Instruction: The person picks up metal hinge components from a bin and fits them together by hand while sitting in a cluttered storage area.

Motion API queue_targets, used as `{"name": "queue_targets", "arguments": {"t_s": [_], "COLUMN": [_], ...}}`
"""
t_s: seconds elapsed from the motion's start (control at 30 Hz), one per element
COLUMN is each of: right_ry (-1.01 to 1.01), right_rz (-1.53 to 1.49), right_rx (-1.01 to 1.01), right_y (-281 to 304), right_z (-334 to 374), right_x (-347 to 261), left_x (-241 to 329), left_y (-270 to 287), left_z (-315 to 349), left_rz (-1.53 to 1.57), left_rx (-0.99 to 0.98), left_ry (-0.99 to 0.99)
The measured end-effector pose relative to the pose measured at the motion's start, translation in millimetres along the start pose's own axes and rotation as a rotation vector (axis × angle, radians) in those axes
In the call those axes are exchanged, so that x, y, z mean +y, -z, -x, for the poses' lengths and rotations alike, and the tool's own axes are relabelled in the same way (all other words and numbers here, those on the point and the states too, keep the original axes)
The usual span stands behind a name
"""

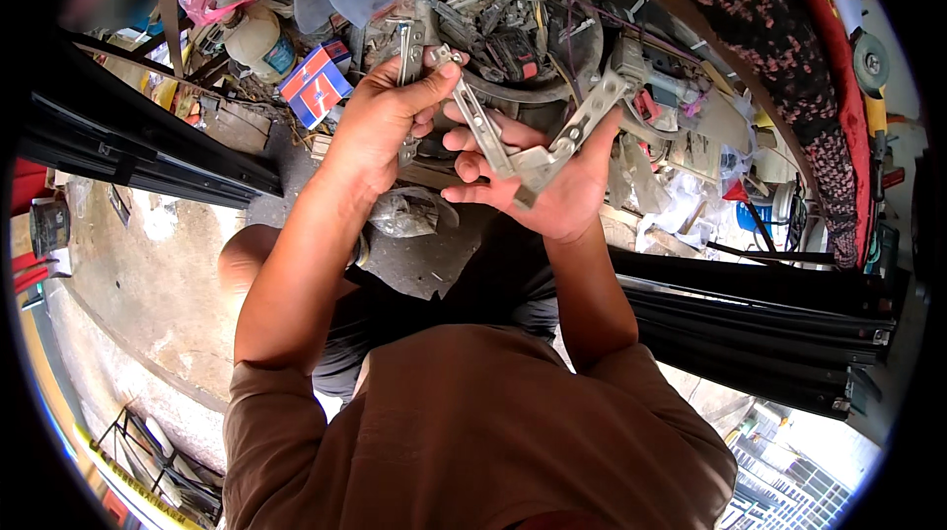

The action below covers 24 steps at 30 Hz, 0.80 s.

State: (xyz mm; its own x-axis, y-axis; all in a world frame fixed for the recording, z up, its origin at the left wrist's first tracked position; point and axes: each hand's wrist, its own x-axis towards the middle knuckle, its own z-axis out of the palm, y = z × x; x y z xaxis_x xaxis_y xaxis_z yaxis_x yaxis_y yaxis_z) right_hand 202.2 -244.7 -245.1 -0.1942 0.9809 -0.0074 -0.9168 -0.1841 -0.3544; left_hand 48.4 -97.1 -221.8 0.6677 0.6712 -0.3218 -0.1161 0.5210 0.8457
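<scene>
A jointed metal hinge arm made of flat riveted bars hangs in a V shape between my two hands. My left hand is closed, its thumb and finger pinching the upper left end of that arm. A second slotted metal strip stands upright in the same hand, its lower part partly hidden behind the fingers. My right hand is turned palm up with fingers curled; the other bar of the hinge arm lies across its palm and thumb side.
A round tub of metal scraps stands just beyond my hands. A blue and red box and a white bottle sit at the left. Dark metal profiles lie at left, with more profiles at right. A plastic-wrapped bundle is below my hands.
</scene>
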Motion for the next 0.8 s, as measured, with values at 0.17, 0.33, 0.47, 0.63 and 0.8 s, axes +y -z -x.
{"name": "queue_targets", "arguments": {"t_s": [0.17,0.33,0.47,0.63,0.8], "right_ry": [0.019,0.095,0.048,-0.013,0.015], "right_rz": [0.067,0.258,0.422,0.169,0.056], "right_rx": [0.130,0.249,0.304,0.163,0.055], "right_y": [0,-6,6,-4,-2], "right_z": [3,8,11,10,5], "right_x": [-1,5,8,9,-6], "left_x": [-3,-5,3,-4,-6], "left_y": [1,-3,-13,-16,-2], "left_z": [-1,3,9,10,3], "left_rz": [-0.056,-0.092,-0.105,0.034,0.003], "left_rx": [-0.010,-0.025,-0.124,-0.133,-0.017], "left_ry": [0.001,-0.006,-0.065,-0.012,0.013]}}
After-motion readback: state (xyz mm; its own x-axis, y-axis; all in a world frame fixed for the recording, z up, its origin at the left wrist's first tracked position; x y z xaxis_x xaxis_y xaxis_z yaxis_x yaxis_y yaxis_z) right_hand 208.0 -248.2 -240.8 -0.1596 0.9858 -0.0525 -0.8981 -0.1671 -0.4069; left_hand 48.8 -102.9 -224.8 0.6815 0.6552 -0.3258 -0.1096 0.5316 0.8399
